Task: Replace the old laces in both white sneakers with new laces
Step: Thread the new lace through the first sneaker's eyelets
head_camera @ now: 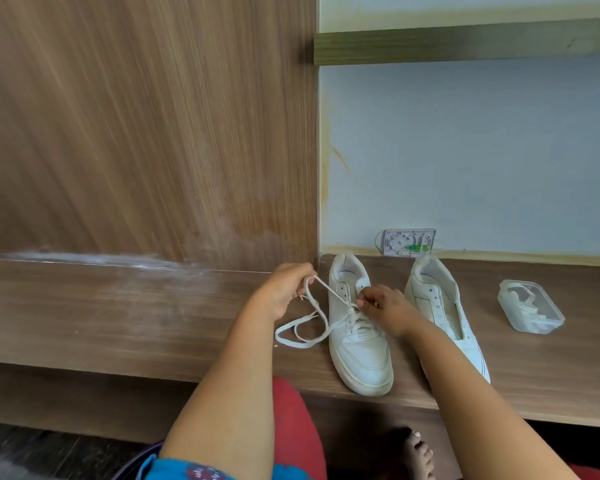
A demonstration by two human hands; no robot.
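Two white sneakers stand on a low wooden ledge point(118, 317), toes toward me. The left sneaker point(359, 355) has a white lace point(302, 336) threaded through its lower eyelets; the loose part trails in loops on the ledge to its left. My left hand point(286, 291) pinches a strand of this lace just left of the shoe's collar. My right hand point(383, 308) pinches the lace at the eyelets in the middle of the same shoe. The right sneaker point(440, 299) has bare eyelets and no lace that I can see; my right forearm crosses its front.
A clear plastic box point(530, 306) holding white laces sits on the ledge right of the shoes. A small white wall box with wires point(407, 241) is mounted behind them. A tall wooden panel point(146, 133) rises at the left. A bare foot point(420, 452) is below the ledge.
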